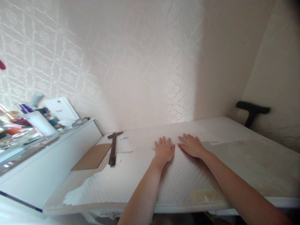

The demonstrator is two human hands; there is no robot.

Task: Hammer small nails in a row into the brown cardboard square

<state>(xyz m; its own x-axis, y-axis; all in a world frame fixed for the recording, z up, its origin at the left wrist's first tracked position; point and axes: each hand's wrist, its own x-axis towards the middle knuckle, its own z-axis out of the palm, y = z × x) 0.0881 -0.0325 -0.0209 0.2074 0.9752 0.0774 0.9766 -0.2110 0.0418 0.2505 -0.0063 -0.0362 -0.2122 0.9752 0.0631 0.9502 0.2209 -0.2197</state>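
Observation:
My left hand point(164, 150) lies flat, fingers stretched out, on a white textured sheet point(122, 178) that covers the near left part of a white table point(246, 162). My right hand point(192, 145) rests flat just to its right, fingers spread, at the sheet's far edge. Both hands hold nothing. A hammer point(113, 148) with a dark wooden handle lies on the table left of my hands, beside a brown cardboard piece point(92, 157). A few small nails point(123, 138) lie near the hammer's head.
A white cabinet point(47, 162) stands at the left, its top crowded with bottles and small items point(35, 120). A patterned wall point(140, 62) rises behind the table. A black chair armrest point(252, 110) shows at the far right.

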